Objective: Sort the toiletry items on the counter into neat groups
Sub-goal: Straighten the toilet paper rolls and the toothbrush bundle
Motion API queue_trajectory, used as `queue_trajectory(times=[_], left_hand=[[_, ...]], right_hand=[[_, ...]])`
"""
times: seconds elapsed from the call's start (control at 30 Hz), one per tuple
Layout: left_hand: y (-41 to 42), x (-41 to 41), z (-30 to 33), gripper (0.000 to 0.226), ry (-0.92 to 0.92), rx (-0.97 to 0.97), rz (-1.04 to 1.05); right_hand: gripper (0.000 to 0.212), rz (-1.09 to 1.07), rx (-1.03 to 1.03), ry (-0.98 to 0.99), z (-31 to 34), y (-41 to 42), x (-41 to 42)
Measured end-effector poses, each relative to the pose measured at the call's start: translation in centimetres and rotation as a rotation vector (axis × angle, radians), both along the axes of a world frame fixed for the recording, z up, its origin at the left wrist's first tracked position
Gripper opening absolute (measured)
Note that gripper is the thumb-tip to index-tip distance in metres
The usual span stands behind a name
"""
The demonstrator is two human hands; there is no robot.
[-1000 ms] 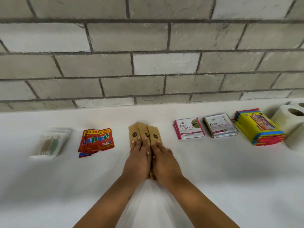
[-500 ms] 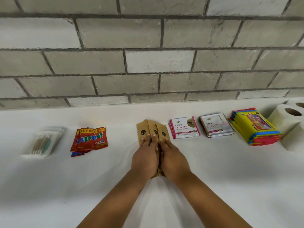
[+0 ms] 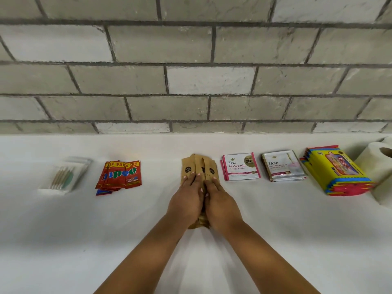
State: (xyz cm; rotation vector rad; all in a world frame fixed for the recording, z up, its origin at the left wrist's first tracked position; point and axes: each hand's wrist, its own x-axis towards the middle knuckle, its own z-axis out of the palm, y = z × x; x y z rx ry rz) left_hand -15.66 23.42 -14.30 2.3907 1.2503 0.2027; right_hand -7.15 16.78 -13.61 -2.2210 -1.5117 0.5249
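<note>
Several brown paper packets (image 3: 198, 164) lie fanned in the middle of the white counter (image 3: 63, 240), near the wall. My left hand (image 3: 186, 200) and my right hand (image 3: 220, 202) lie side by side on top of them, fingers together, pressing the bundle from both sides. The hands hide the packets' lower halves. In the same row, red sachets (image 3: 121, 175) and a clear pack of cotton swabs (image 3: 63, 177) sit to the left. Pink-edged Dove sachets (image 3: 240, 166), gold-edged Dove sachets (image 3: 282, 166) and a stack of yellow packs (image 3: 337, 170) sit to the right.
White toilet rolls (image 3: 377, 160) stand at the far right edge, touching the yellow stack. A grey brick wall (image 3: 191, 81) rises directly behind the row. The counter's front half holds only my forearms.
My two hands slid the brown packets a little to the right, closer to the pink-edged Dove sachets. Over the last half second they have barely moved.
</note>
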Motion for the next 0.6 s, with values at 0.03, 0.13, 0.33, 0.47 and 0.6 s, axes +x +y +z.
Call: queue_trajectory(times=[0.03,0.13,0.33,0.47,0.6], left_hand=[[0.1,-0.1,0.0,0.050,-0.004,0.006,0.003],[0.2,-0.3,0.0,0.050,-0.014,0.011,0.036],[0.0,-0.4,0.3,0.049,-0.023,0.019,0.088],[-0.2,-0.9,0.2,0.050,-0.031,0.048,0.053],[0.3,-2.4,0.8,0.053,-0.003,0.052,0.034]], right_hand=[[0.048,0.000,0.001,0.008,0.0,0.2,-0.1],[0.049,0.005,0.010,0.037,-0.1,0.6,-0.3],[0.045,0.010,0.040,0.077,-0.4,1.1,0.0],[0.044,0.006,0.074,0.103,-0.5,0.5,0.2],[0.051,0.002,0.110,0.079,-0.8,0.2,0.2]])
